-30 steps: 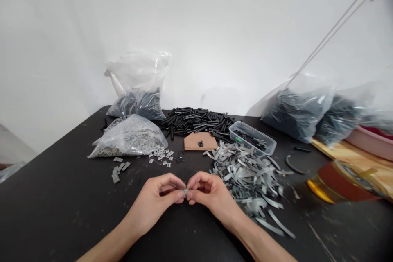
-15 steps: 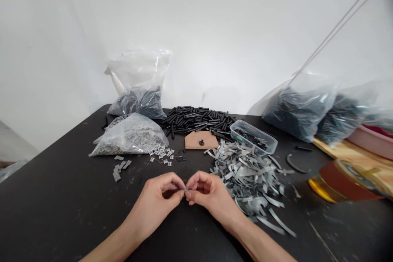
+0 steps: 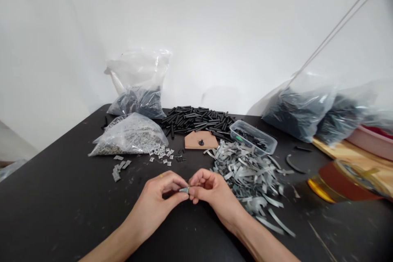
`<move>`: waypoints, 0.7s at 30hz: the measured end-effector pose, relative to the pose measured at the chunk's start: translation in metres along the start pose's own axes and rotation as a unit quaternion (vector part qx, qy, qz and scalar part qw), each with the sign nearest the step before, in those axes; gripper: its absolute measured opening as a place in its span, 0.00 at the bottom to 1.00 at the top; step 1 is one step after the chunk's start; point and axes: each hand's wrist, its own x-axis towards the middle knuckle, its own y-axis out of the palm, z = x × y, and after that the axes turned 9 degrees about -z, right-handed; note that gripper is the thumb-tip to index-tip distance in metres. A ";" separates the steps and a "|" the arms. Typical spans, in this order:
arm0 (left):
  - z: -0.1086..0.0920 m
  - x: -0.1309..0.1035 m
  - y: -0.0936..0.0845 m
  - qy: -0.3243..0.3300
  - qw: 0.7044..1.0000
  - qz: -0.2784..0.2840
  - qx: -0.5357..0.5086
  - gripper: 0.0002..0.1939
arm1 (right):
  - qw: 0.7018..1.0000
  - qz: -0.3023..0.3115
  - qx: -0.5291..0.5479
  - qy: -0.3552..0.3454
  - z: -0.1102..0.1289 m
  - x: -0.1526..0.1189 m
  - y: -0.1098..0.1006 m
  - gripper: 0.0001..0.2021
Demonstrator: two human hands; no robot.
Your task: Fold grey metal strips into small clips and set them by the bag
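Grey piece unfinished, it seems; left hand and right hand, grips clamped on it; grey strips heaped toward desk right edge; finished count unclear

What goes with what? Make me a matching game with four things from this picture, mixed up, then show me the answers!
Things:
1. Piece
2. Block
3. Tub
4. Rods

Clues:
A. See-through, with black bits inside
B. Black, in a big heap near the wall
C. At the fingertips of the left hand and right hand
D. Tan, lying in front of the black heap

Right pairs: 1-C, 2-D, 3-A, 4-B
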 end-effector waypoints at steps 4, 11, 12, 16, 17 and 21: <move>0.002 0.002 -0.002 0.038 0.998 -0.015 0.038 0.07 | 0.999 0.001 0.035 0.016 -0.002 0.000 0.000 0.13; 0.004 0.002 -0.002 0.115 0.991 -0.034 0.053 0.06 | 0.995 0.018 0.085 0.041 -0.004 -0.001 0.000 0.13; 0.003 0.002 -0.002 0.124 0.990 -0.035 0.055 0.05 | 0.995 0.021 0.092 0.043 -0.004 -0.002 0.001 0.13; 0.002 -0.001 0.000 0.150 0.986 -0.035 0.061 0.05 | 0.993 0.020 0.107 0.051 -0.003 -0.006 0.003 0.12; 0.002 -0.001 0.000 0.154 0.985 -0.035 0.062 0.04 | 0.992 0.018 0.111 0.052 -0.004 -0.006 0.003 0.13; 0.003 -0.002 0.000 0.173 0.982 -0.041 0.063 0.04 | 0.988 0.030 0.134 0.065 -0.004 -0.007 0.004 0.14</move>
